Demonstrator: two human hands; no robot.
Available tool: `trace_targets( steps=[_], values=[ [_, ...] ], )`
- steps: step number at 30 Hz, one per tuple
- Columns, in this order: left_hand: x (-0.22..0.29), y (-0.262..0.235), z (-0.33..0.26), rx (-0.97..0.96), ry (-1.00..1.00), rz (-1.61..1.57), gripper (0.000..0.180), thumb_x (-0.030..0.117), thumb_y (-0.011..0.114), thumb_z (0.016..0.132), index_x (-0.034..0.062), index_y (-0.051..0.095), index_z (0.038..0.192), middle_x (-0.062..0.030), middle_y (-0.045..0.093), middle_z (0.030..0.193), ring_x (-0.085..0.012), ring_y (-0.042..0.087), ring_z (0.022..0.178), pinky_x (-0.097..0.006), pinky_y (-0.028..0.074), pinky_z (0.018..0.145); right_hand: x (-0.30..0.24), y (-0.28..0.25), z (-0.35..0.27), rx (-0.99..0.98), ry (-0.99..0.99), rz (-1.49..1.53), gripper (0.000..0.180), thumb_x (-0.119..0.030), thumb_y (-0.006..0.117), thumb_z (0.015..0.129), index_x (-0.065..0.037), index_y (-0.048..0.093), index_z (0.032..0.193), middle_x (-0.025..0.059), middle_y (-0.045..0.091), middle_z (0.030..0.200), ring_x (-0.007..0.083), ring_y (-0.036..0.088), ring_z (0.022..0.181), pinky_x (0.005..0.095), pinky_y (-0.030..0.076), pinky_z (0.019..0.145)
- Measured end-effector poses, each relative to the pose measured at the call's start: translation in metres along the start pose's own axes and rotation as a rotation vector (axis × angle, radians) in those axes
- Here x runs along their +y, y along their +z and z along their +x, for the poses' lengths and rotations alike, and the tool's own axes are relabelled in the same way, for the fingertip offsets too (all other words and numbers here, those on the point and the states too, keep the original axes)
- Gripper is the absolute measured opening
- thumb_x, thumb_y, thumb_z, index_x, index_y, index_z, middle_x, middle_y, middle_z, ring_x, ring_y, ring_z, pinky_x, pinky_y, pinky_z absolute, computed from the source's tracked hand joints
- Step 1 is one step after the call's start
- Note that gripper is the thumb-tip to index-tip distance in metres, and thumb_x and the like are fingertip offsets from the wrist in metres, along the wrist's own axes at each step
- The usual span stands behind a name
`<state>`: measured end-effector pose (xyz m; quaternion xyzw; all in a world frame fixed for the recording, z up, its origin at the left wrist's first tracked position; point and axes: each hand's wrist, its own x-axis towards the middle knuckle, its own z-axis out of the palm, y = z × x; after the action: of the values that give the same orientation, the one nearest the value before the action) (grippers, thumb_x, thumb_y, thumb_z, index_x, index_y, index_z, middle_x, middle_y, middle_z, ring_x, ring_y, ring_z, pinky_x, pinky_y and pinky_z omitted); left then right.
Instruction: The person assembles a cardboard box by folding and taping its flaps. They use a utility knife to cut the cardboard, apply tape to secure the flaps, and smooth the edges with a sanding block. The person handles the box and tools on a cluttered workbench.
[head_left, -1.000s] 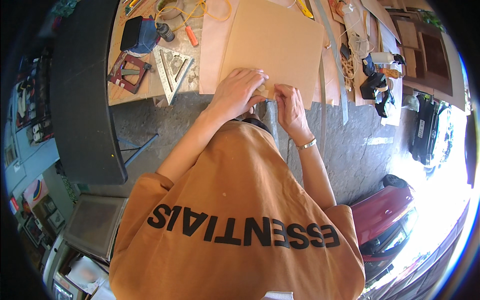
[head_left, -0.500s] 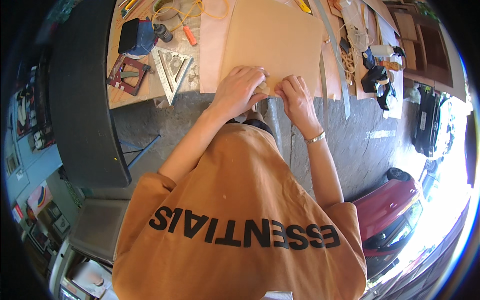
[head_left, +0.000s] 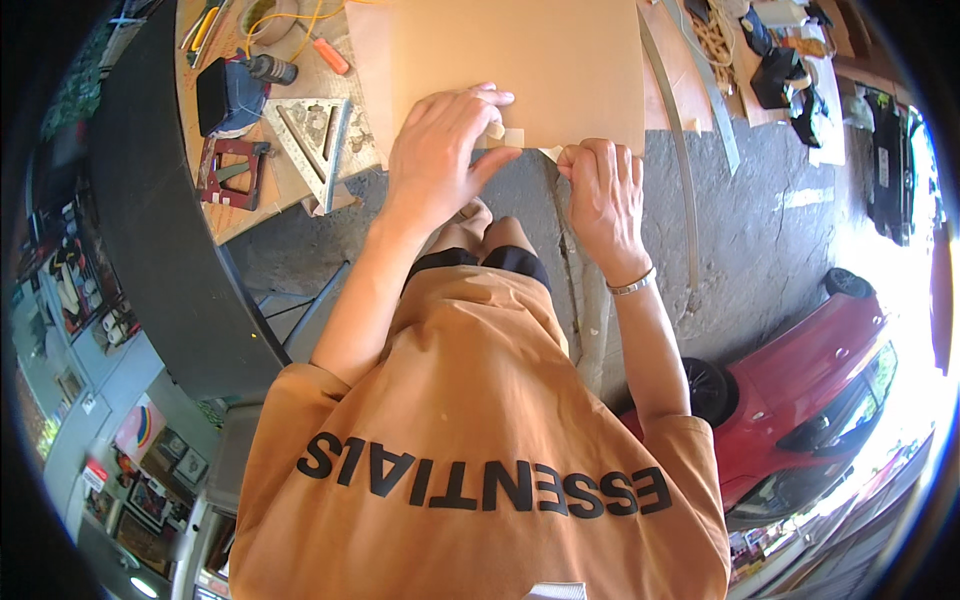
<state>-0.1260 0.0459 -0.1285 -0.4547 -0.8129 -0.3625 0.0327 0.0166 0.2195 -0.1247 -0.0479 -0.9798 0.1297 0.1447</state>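
Right hand (head_left: 605, 190), in the head view, pinches a pale strip (head_left: 551, 154) at its fingertips, by the near edge of a brown board (head_left: 515, 60). One light patch (head_left: 513, 137) appears laid there already; the pinched strip looks loose. Left hand (head_left: 437, 150) lies half-curled over the board's left side, beside a small tan piece (head_left: 496, 131); whether it grips that, I cannot tell.

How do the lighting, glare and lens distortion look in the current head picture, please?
Head view: white glare washes out the right side, beyond the glossy red car; head view: dark vignette in the corners, and the long black flat tabletop bows with the fisheye; head view: bare left hand, bare right hand and flat tan board look well lit.
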Motion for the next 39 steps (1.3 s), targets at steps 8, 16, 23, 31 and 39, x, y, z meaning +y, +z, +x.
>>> trace_targets(
  steps=[8,16,23,31,39],
  values=[
    [-0.008,0.009,0.001,0.045,0.063,0.001,0.040,0.025,0.088,0.077,0.0100,0.058,0.099,-0.0039,0.073,0.121,-0.0276,0.066,0.116,-0.040,0.047,0.098,0.006,0.036,-0.030,0.372,0.159,0.234,0.022,0.005,0.064,0.084,-0.005,0.056,0.102,0.0132,0.059,0.101,0.0319,0.058,0.091,0.0418,0.046,0.079],
    [0.025,0.004,-0.027,-0.027,0.243,-0.258,0.049,0.023,0.083,0.088,0.0003,0.059,0.125,-0.0218,0.068,0.126,-0.0307,0.066,0.116,-0.039,0.050,0.102,-0.032,0.045,-0.081,0.525,0.285,0.662,0.003,-0.001,0.061,0.098,-0.001,0.061,0.101,0.0154,0.060,0.102,0.0298,0.058,0.091,0.0383,0.050,0.079],
    [0.062,0.040,-0.086,-0.227,-0.062,-0.477,0.015,0.012,0.074,0.092,0.0007,0.067,0.099,-0.0138,0.064,0.084,-0.0317,0.061,0.072,-0.038,0.051,0.066,-0.054,0.048,-0.116,0.426,0.304,0.937,0.007,-0.006,0.061,0.100,-0.002,0.065,0.105,0.0162,0.060,0.104,0.0294,0.058,0.089,0.0362,0.050,0.077],
    [0.032,0.031,-0.114,-0.191,-0.253,-0.588,0.023,0.006,0.058,0.100,-0.0006,0.054,0.079,-0.0083,0.050,0.071,-0.0174,0.047,0.061,-0.030,0.038,0.058,-0.049,0.063,-0.122,0.486,0.479,1.063,0.011,-0.001,0.050,0.106,0.003,0.060,0.109,0.0124,0.062,0.105,0.0149,0.057,0.088,0.0279,0.048,0.080],
    [0.008,0.024,-0.130,0.039,-0.237,-0.513,0.018,0.001,0.065,0.096,0.0024,0.055,0.081,-0.0024,0.051,0.069,-0.0115,0.043,0.062,-0.026,0.036,0.059,-0.050,0.066,-0.111,0.385,0.424,0.891,0.019,0.004,0.061,0.096,0.000,0.067,0.114,0.0103,0.068,0.099,0.0181,0.062,0.083,0.0290,0.049,0.069]
  ],
)
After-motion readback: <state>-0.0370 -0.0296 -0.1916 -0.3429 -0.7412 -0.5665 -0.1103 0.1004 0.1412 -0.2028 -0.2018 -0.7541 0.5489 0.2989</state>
